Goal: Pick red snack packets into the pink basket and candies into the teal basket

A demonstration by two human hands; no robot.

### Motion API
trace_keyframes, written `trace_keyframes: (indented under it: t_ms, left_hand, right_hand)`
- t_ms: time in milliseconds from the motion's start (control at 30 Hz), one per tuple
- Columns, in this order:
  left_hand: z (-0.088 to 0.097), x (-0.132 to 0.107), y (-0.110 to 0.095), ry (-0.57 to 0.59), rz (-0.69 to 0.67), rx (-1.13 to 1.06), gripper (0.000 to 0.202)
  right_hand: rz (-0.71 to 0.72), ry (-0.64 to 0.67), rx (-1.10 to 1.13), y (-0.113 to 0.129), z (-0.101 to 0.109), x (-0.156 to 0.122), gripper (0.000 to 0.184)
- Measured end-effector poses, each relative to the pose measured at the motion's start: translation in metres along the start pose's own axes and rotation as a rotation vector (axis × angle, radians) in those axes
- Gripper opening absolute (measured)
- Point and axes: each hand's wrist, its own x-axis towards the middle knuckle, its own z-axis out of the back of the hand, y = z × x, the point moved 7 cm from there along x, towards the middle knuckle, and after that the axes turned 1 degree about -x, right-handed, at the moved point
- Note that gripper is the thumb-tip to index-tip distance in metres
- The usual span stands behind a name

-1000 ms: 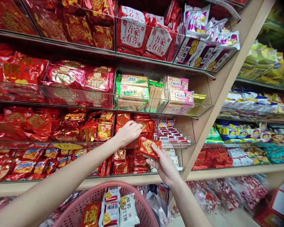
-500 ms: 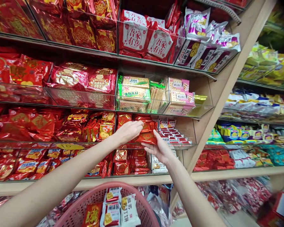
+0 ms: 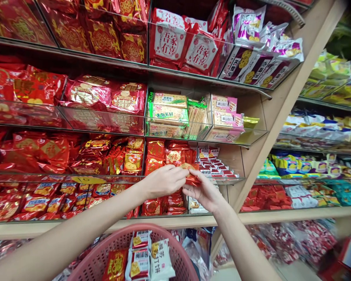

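A small red snack packet (image 3: 194, 178) is held up between my two hands, in front of the lower middle shelf. My left hand (image 3: 167, 181) pinches its left side, with the fingers bent toward it. Around the right side closes my right hand (image 3: 206, 192), thumb on top and fingers beneath. The packet is partly covered by the fingers. Just behind are more red packets (image 3: 175, 154) in a clear compartment. Below my forearms, a pink plastic basket (image 3: 99, 255) contains white packets (image 3: 138, 261) and a red-and-gold packet (image 3: 116, 264).
Clear dividers and lips edge the shelves. Green-wrapped crackers (image 3: 169, 113) and pink cracker packs (image 3: 226, 117) fill the shelf above. A slanted wooden post (image 3: 276, 128) stands at the right, with another stocked shelf section beyond. A wooden ledge (image 3: 175, 222) runs above the basket.
Both hands have drawn back and slightly down from the compartment with the red packet between them. Packets behind, one with a gold-and-white front, now show.
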Motion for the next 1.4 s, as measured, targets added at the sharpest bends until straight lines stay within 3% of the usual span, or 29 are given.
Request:
trace_keyframes:
  t_ms: [167, 233, 300, 467, 567, 733, 1000, 1233, 1400]
  left_hand:
    - [0.013, -0.010, -0.040, -0.040, -0.085, -0.058, 0.015]
    - [0.012, -0.015, -0.046, -0.025, -0.092, -0.088, 0.014]
    - [0.007, -0.018, -0.037, 0.003, -0.032, -0.098, 0.015]
    - [-0.019, -0.017, 0.026, 0.111, 0.310, 0.002, 0.022]
    - [-0.038, -0.011, 0.046, 0.210, 0.392, 0.033, 0.023]
    - [-0.060, -0.002, 0.050, 0.351, 0.484, 0.020, 0.019]
    - [-0.069, 0.001, 0.060, 0.456, 0.591, -0.079, 0.022]
    - [-0.075, -0.002, 0.066, 0.460, 0.626, -0.239, 0.014]
    - [-0.075, -0.004, 0.079, 0.368, 0.714, -0.339, 0.017]
  right_hand:
    - [-0.031, -0.043, 0.068, -0.032, 0.020, -0.033, 0.014]
    - [-0.045, -0.080, 0.093, -0.048, 0.029, -0.045, 0.019]
    - [-0.083, -0.120, 0.112, -0.064, 0.038, -0.054, 0.028]
    - [-0.137, -0.187, 0.126, -0.091, 0.054, -0.065, 0.035]
    - [-0.136, -0.176, 0.134, -0.097, 0.055, -0.067, 0.034]
    - [-0.115, -0.173, 0.094, -0.096, 0.055, -0.070, 0.035]
    - [-0.108, -0.220, 0.107, -0.100, 0.056, -0.069, 0.022]
    - [-0.116, -0.180, 0.113, -0.103, 0.053, -0.066, 0.026]
    - [-0.137, -0.136, 0.129, -0.102, 0.045, -0.065, 0.043]
